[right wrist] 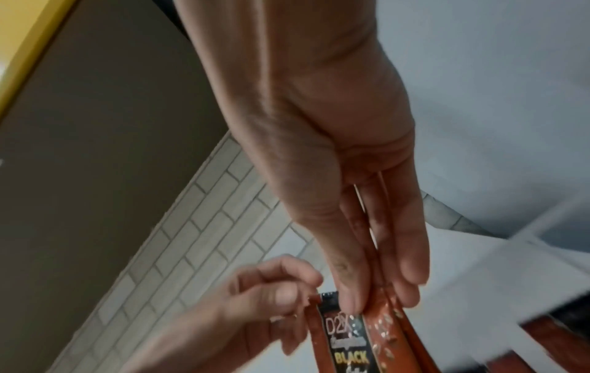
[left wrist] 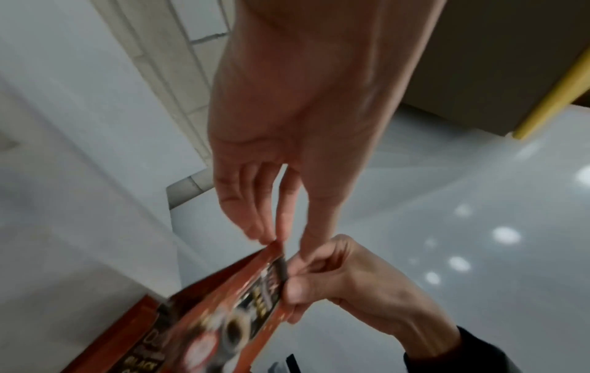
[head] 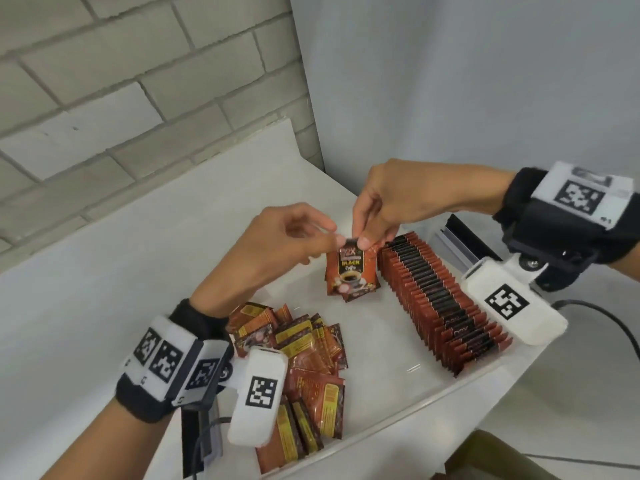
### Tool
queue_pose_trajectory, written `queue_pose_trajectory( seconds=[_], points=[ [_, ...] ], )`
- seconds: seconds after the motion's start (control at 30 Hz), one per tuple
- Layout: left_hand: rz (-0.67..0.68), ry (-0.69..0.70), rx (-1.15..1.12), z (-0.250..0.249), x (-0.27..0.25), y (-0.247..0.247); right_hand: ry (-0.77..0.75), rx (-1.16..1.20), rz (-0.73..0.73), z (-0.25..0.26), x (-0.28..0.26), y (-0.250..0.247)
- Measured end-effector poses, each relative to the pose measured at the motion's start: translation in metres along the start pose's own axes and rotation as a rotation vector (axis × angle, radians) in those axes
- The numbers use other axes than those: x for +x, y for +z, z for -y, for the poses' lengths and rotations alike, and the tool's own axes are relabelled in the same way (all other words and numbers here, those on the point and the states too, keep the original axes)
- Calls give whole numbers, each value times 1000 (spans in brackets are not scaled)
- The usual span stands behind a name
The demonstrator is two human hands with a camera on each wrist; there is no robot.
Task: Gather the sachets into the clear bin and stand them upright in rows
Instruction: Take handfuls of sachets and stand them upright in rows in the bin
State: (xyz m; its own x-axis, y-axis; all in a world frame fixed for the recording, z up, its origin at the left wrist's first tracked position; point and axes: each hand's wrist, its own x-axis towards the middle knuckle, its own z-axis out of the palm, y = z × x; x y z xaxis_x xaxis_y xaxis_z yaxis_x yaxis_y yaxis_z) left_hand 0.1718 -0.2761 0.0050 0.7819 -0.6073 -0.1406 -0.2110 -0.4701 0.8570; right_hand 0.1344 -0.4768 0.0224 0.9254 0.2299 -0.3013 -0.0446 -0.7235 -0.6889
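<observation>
A small stack of orange-and-black coffee sachets [head: 351, 271] hangs upright over the clear bin [head: 381, 344]. My right hand [head: 363, 241] pinches the stack's top edge between thumb and fingers. My left hand [head: 337, 239] pinches the top left corner of the front sachet. Both wrist views show this stack [left wrist: 223, 315] [right wrist: 344, 340] from below, with the left hand [left wrist: 280, 242] [right wrist: 297, 295] and right hand [left wrist: 297, 285] [right wrist: 376, 302] meeting at its top. A long row of upright sachets [head: 440, 299] lines the bin's right side. A loose pile of sachets [head: 304, 358] lies at its near left.
The bin sits on a white table [head: 104, 289] in a corner, with a brick wall [head: 138, 81] behind on the left and a plain wall [head: 450, 81] on the right. A black cable [head: 609, 323] runs off the table's right edge. Bare bin floor shows between pile and row.
</observation>
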Motion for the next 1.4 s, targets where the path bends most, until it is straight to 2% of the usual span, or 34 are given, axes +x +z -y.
queue_pose_trajectory(
  seconds=[0.17, 0.33, 0.47, 0.57, 0.7, 0.77, 0.8, 0.9, 0.97, 1.13, 1.4],
  points=[
    [167, -239, 90, 13, -1, 5, 12, -295, 62, -8, 13, 33],
    [349, -461, -44, 29, -10, 18, -9, -462, 60, -9, 20, 43],
    [278, -613, -358, 33, -10, 27, -12, -535, 15, -7, 20, 44],
    [202, -682, -504, 38, -8, 34, -9, -530, 5, -8, 21, 43],
    [176, -759, -659, 44, -10, 40, -36, -523, -80, -5, 13, 37],
    [153, -755, -690, 47, -9, 42, -56, -500, -56, 0, 5, 39],
    [148, -741, -698, 48, -9, 44, -57, -489, 3, 2, 1, 44],
    [164, -704, -721, 51, -6, 48, -19, -551, 291, 4, -5, 69],
    [183, -696, -744, 54, -3, 50, 45, -635, 414, 1, -3, 82],
    [271, -669, -695, 49, 2, 60, 113, -674, 398, -6, 2, 86],
    [243, -619, -676, 47, 9, 68, 143, -611, 368, -7, 1, 75]
  ],
)
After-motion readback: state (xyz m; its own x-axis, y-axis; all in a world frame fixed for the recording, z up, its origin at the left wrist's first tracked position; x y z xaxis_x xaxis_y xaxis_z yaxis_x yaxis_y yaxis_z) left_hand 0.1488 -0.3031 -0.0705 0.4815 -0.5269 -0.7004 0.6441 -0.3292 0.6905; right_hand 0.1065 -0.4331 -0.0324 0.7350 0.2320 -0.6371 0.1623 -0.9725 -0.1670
